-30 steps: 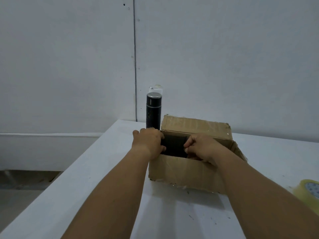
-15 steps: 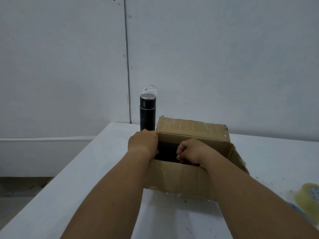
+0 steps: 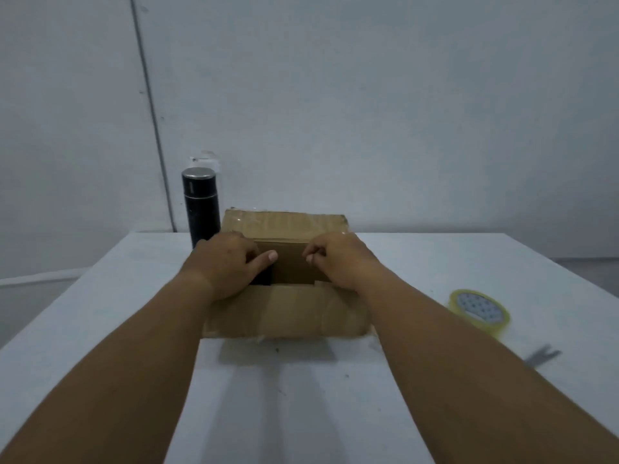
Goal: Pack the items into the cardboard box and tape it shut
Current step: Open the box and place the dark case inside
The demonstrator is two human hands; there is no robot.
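Centrally on the white table (image 3: 100, 329) sits the cardboard box (image 3: 288, 313), both hands on its top: left hand (image 3: 227, 266) loosely curled, right hand (image 3: 338, 259) seemingly pinching a flap (blurred). Tape roll (image 3: 479, 311) lies right; black flask (image 3: 200, 205) stands behind.

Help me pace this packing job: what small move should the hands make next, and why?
Probably press the inner flap flat. Both hands, left and right, rest on the box, a dark gap remains, and the tape roll lies untouched.
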